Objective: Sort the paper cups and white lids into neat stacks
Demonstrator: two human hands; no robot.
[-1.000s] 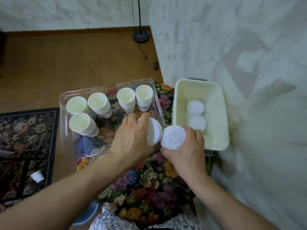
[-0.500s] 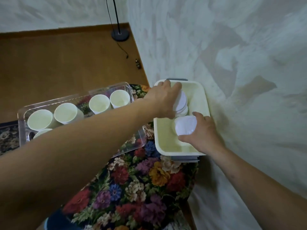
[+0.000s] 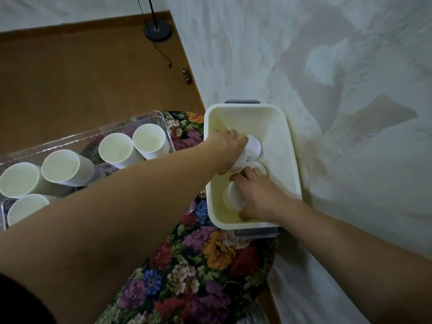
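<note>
A cream plastic bin (image 3: 291, 146) stands at the right of the table, with both my hands inside it. My left hand (image 3: 225, 152) reaches across and grips white lids (image 3: 254, 146) at the bin's far end. My right hand (image 3: 258, 195) holds a white lid (image 3: 233, 199) low against the near left wall, and its fingertips touch a second lid pile (image 3: 260, 166) in the middle. Several stacks of paper cups (image 3: 147, 141) stand upright in a clear plastic tray (image 3: 93, 134) at the left, partly hidden by my left forearm.
The bin and tray rest on a floral cloth (image 3: 198, 265) covering a small table. A pale marbled wall (image 3: 327, 90) runs close along the bin's right side. Beyond the table lies brown wooden floor with a black lamp base (image 3: 157, 33) and its cord.
Both hands carried lids from beside the clear tray into the cream bin. Since half a second ago they have sunk lower, and my right hand's lid has moved toward the near end.
</note>
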